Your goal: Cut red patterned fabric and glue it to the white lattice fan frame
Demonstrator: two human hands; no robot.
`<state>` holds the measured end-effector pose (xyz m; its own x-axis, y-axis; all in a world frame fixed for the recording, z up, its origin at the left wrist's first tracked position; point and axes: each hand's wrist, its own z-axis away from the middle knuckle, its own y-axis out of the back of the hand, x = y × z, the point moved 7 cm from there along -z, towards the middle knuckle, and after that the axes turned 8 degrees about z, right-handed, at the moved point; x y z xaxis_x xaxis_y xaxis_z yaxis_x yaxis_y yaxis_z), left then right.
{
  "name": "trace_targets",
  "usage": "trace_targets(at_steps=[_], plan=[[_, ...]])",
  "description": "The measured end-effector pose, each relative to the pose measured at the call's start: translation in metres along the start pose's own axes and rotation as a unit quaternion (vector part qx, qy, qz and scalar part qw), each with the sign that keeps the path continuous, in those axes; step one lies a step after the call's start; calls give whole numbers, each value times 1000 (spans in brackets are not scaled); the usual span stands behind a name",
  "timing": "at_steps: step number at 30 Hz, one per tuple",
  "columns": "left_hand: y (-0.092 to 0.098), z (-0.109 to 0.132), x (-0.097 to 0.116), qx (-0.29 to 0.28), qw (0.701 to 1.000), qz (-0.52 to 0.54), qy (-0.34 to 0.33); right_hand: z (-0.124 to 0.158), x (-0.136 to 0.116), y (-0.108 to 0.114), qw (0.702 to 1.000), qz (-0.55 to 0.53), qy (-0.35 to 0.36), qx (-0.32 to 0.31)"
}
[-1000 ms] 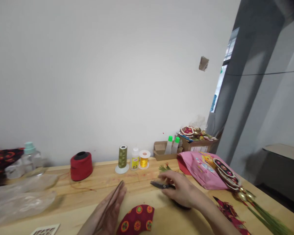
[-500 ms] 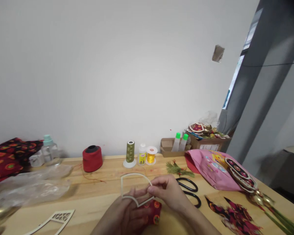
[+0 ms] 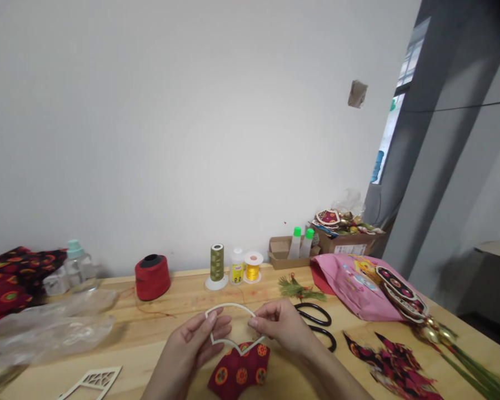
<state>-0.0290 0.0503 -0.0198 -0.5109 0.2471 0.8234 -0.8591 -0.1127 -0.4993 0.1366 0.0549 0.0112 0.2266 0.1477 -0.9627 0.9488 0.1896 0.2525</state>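
Observation:
Both my hands hold a thin white fan-shaped frame (image 3: pixel 230 306) above the wooden table (image 3: pixel 179 303). My left hand (image 3: pixel 191 347) pinches its left side. On the frame's right side, my right hand (image 3: pixel 281 325) pinches it with closed fingers. Just below the frame lies a red patterned fabric piece (image 3: pixel 240 371). Black scissors (image 3: pixel 319 322) rest on the table right of my right hand.
Along the wall stand a red thread spool (image 3: pixel 152 276), an olive spool (image 3: pixel 216 265), a glue bottle (image 3: pixel 236 266) and gold wire (image 3: pixel 254 268). A pink bag (image 3: pixel 350 283), fabric scraps (image 3: pixel 394 369), clear plastic (image 3: pixel 45 328) and a white cutout (image 3: pixel 92 381) lie around.
My right hand has let go of the scissors, which now lie on the table. Both hands have picked up the white frame and hold it over the red fabric piece.

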Motion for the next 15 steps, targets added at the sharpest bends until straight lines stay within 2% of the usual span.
trace_targets(at_steps=[3, 5, 8, 10, 15], plan=[[-1, 2, 2, 7, 1000, -2, 0, -1, 0, 6, 999, -4, 6, 41], [0, 4, 3, 13, 1000, 1, 4, -3, 1, 15, 996, -8, 10, 91], [10, 4, 11, 62, 998, 14, -28, -6, 6, 34, 984, -12, 13, 176], [21, 3, 20, 99, 993, 12, -61, -7, 10, 42, 977, -8, 15, 213], [44, -1, 54, 122, 984, -52, -122, -7, 21, 44, 968, 16, 30, 248]])
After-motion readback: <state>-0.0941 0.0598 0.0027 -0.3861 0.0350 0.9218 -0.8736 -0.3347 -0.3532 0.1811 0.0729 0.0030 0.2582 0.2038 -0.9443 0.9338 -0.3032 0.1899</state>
